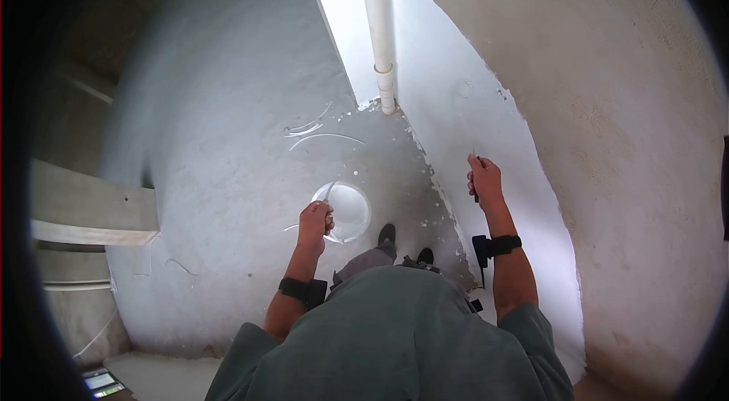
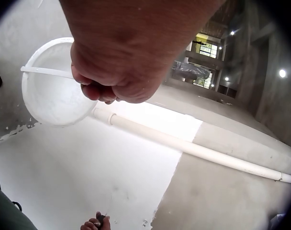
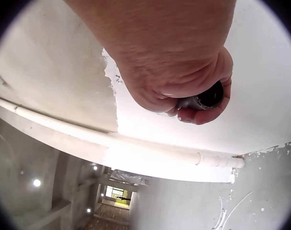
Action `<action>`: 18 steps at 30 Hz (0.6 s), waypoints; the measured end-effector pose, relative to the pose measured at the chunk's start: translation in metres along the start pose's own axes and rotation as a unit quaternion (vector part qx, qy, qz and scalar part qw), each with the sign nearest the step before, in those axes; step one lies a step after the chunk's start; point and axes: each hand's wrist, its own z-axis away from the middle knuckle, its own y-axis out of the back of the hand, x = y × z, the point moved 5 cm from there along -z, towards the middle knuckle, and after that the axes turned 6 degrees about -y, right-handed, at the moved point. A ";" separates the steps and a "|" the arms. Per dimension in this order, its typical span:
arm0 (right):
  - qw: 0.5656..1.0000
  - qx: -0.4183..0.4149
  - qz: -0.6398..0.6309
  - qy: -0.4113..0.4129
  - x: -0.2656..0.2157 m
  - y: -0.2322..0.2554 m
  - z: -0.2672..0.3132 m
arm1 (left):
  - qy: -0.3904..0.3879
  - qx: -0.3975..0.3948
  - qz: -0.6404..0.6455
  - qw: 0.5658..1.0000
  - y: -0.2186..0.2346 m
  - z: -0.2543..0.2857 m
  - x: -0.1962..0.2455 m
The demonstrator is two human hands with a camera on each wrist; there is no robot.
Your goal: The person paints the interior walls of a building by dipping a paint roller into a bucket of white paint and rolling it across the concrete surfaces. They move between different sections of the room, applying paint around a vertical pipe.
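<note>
My left hand (image 1: 315, 222) has its fingers curled round the pale handle (image 2: 47, 72) of a round white bucket (image 1: 353, 211). From above, the bucket's mouth shows just beyond that hand, and its inside is white. At the right, my right hand (image 1: 486, 177) grips the dark, round handle (image 3: 212, 96) of a tool in front of the white part of the wall. A thin tip shows above the fist in the head view. The rest of the tool is hidden, so I cannot tell its kind.
A pale pipe (image 1: 374, 14) runs up the wall at the corner. The wall is white low down (image 1: 463, 89) and bare plaster (image 1: 607, 97) above. Thin pale strips (image 1: 326, 135) and white specks lie on the grey floor (image 1: 220, 97). A concrete ledge (image 1: 99, 203) stands at the left.
</note>
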 end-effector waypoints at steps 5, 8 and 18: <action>0.998 0.029 0.054 0.014 0.036 0.048 0.027 | 0.005 -0.004 0.003 1.000 0.001 -0.025 -0.005; 0.995 0.054 0.078 0.004 0.066 0.082 0.063 | 0.006 -0.014 0.005 1.000 -0.003 -0.040 -0.002; 0.836 0.347 0.421 0.058 0.142 0.164 0.183 | 0.006 -0.062 0.015 0.998 -0.026 -0.090 0.010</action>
